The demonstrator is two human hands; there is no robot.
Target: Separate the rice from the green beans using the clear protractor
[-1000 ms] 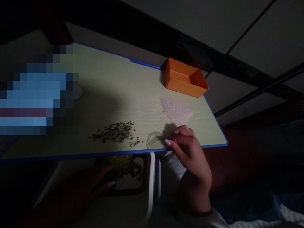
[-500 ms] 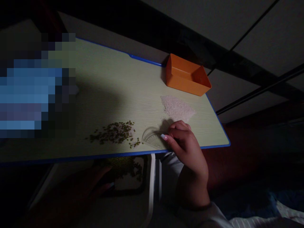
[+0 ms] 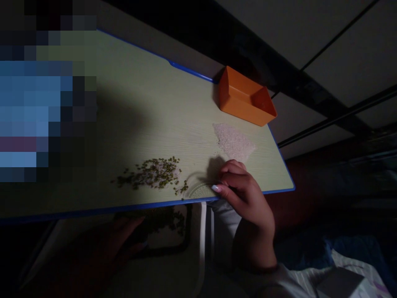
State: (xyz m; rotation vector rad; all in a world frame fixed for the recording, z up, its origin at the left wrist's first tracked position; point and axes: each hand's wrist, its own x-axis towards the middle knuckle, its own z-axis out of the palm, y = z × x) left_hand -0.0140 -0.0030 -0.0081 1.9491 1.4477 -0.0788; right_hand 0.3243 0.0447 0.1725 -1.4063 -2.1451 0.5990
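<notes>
My right hand (image 3: 240,186) pinches a clear protractor (image 3: 200,189) between thumb and fingers, its curved edge lying on the table near the front edge. Just left of the protractor are a few loose green beans (image 3: 181,188), and farther left a pile of green beans mixed with white grains (image 3: 159,171). A heap of white grains (image 3: 234,140) lies beyond my right hand. Below the table edge, in deep shadow, my left hand (image 3: 124,236) grips the left side of a dark-rimmed container (image 3: 187,227) with green beans inside. Most of that hand is too dark to make out.
An orange open box (image 3: 248,101) stands at the table's far right corner. The pale table (image 3: 173,107) has a blue rim. A white-edged frame (image 3: 202,244) is under the front edge. A blurred-out area covers the left, with blue showing in it.
The view has shifted slightly. The protractor has come a little closer to the table's front edge, with a bean now at that edge. Both hands keep their grips.
</notes>
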